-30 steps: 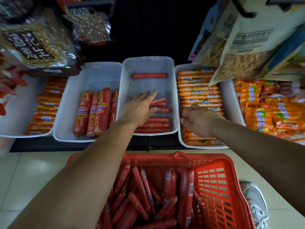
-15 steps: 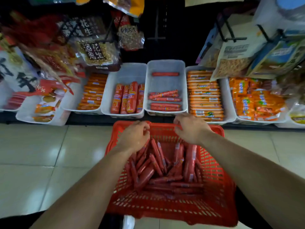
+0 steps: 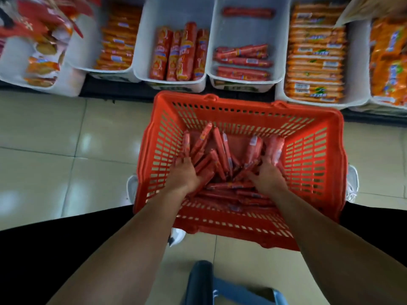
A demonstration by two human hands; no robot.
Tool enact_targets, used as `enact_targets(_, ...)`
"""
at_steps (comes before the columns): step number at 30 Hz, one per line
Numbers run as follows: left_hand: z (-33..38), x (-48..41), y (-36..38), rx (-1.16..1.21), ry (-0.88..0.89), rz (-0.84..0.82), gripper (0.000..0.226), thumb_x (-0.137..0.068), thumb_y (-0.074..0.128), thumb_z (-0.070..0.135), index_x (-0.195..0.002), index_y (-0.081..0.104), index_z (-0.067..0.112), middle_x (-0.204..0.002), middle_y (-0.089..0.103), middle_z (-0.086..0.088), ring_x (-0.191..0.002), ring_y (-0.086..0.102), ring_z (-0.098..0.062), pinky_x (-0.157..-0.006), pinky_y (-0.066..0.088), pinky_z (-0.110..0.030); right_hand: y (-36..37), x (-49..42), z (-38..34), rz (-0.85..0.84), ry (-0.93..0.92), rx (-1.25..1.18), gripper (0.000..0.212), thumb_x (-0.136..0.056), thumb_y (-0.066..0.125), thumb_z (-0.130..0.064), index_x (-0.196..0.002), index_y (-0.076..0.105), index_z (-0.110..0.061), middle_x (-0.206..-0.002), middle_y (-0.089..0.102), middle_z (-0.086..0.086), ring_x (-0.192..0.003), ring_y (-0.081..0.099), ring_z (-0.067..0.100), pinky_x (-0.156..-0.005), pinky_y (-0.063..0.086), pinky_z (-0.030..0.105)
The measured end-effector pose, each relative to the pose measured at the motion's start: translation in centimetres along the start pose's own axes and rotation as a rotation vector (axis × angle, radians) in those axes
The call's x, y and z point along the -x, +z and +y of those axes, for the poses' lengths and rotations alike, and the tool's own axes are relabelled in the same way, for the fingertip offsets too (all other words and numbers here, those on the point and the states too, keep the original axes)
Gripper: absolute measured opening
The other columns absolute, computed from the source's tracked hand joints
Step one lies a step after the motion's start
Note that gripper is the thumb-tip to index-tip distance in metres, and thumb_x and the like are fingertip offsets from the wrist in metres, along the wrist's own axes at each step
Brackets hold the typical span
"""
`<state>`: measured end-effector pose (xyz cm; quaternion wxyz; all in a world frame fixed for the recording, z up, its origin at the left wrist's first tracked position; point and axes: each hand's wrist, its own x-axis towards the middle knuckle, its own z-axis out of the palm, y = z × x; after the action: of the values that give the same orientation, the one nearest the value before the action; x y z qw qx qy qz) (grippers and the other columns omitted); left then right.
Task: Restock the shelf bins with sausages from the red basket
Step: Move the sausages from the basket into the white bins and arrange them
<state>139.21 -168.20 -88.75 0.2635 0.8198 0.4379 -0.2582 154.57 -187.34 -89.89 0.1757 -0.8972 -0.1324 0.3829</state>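
Now both hands are digging into the red basket [image 3: 326,150]: left hand [image 3: 184,173] and right hand [image 3: 267,175] are curling loosely around thin red sausages [image 3: 220,150] lying lengthwise away from the fingers; firm grasp unclear.

Red slotted basket [image 3: 312,150], white bins [image 3: 279,40]

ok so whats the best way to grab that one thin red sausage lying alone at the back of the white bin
Take the thin red plastic-wrapped sausage around its middle, coming straight down from above. It lies flat and crosswise on the floor of the white plastic bin, apart from the other sausages, so both long sides look free for a pinch across its width.
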Motion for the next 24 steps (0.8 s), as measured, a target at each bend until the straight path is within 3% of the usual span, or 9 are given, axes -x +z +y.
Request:
enact_targets(3,-0.1,-1.2,0.5,0.041,-0.092,0.045,0.069,-0.093,0.06,0.032,-0.15,0.029,0.009,-0.146,0.038,-0.02,-0.128,0.049,-0.041,-0.107,0.038,-0.044,2.4,-0.8,-0.2,0.074,-0.021,-0.141,0.047,-0.085,0.071,-0.023,-0.127,0.054,-0.01,-0.111,0.07,0.011,-0.105,0.064,0.034,-0.089,0.048,0.035)
enact_targets(6,-0.3,-2.0,0.8,0.075,-0.07,0.141,0.056,-0.095,0.055,0.016,-0.147,0.035,0.015,-0.136,0.046,-0.018,-0.117,0.057,-0.041,-0.1,0.044,-0.046,4.3,-2.0,-1.8,0.025,-0.069,-0.139,0.032,-0.087,0.068,-0.024,-0.113,0.067,-0.007,-0.111,0.07,0.005,-0.104,0.065,0.028,-0.08,0.041,0.024)
enact_targets(11,-1.8,-2.1,1.4,0.227,-0.026,0.179,0.057,-0.088,0.07,0.02,-0.142,0.048,0.021,-0.132,0.05,-0.012,-0.118,0.055,-0.031,-0.103,0.042,-0.038,5.8,-2.6,-3.6,-0.091,-0.07,0.104,0.077,-0.083,0.058,-0.065,-0.14,0.045,-0.015,-0.138,0.043,0.017,-0.116,0.056,0.041,-0.091,0.049,0.044)
enact_targets(13,-2.1,-1.9,1.5,0.344,-0.008,0.193,0.054,-0.088,0.072,0.03,-0.138,0.053,0.023,-0.13,0.053,-0.007,-0.119,0.054,-0.024,-0.105,0.044,-0.035,6.1,-2.3,-3.7,-0.133,-0.067,0.128,0.101,-0.076,0.062,-0.074,-0.151,0.03,-0.015,-0.149,0.031,0.018,-0.13,0.045,0.04,-0.101,0.044,0.046)
enact_targets(15,-2.2,-1.9,1.7,0.387,0.018,0.191,0.056,-0.087,0.073,0.03,-0.139,0.051,0.026,-0.131,0.054,-0.003,-0.116,0.059,-0.02,-0.104,0.048,-0.037,6.6,-1.9,-3.8,-0.183,-0.095,0.147,0.118,-0.072,0.068,-0.072,-0.156,0.011,-0.012,-0.157,0.017,0.017,-0.144,0.024,0.038,-0.113,0.031,0.048)
enact_targets(17,-1.9,-2.0,1.4,0.402,0.056,0.168,0.053,-0.088,0.073,0.025,-0.137,0.054,0.024,-0.127,0.061,-0.002,-0.111,0.064,-0.018,-0.102,0.05,-0.037,7.1,-2.0,-4.2,-0.213,-0.125,0.128,0.12,-0.078,0.068,-0.065,-0.156,-0.002,-0.007,-0.16,0.009,0.018,-0.148,0.011,0.037,-0.118,0.019,0.047)
enact_targets(19,-1.7,-2.1,1.0,0.374,0.086,0.13,0.038,-0.092,0.07,0.027,-0.128,0.063,0.018,-0.12,0.068,-0.002,-0.108,0.065,-0.017,-0.1,0.047,-0.028,7.4,-2.7,-4.6,-0.213,-0.124,0.058,0.111,-0.087,0.064,-0.056,-0.156,-0.007,-0.004,-0.162,0.01,0.019,-0.149,0.013,0.035,-0.12,0.016,0.048)
enact_targets(21,-1.8,-2.2,0.9,0.27,0.107,0.168,0.029,-0.094,0.067,0.024,-0.122,0.067,0.018,-0.125,0.061,-0.005,-0.114,0.059,-0.021,-0.1,0.04,-0.024,7.0,-3.3,-5.0,-0.189,-0.121,0.007,0.104,-0.092,0.061,-0.051,-0.156,-0.005,-0.003,-0.162,0.015,0.019,-0.148,0.02,0.033,-0.12,0.02,0.049)
enact_targets(24,-1.4,-1.8,1.7,0.232,0.087,0.194,0.031,-0.091,0.066,0.018,-0.122,0.061,0.021,-0.135,0.042,-0.007,-0.122,0.052,-0.027,-0.108,0.044,-0.038,6.6,-3.5,-5.1,-0.164,-0.152,-0.033,0.1,-0.092,0.062,-0.045,-0.156,-0.002,-0.004,-0.162,0.019,0.018,-0.147,0.026,0.032,-0.117,0.027,0.05)
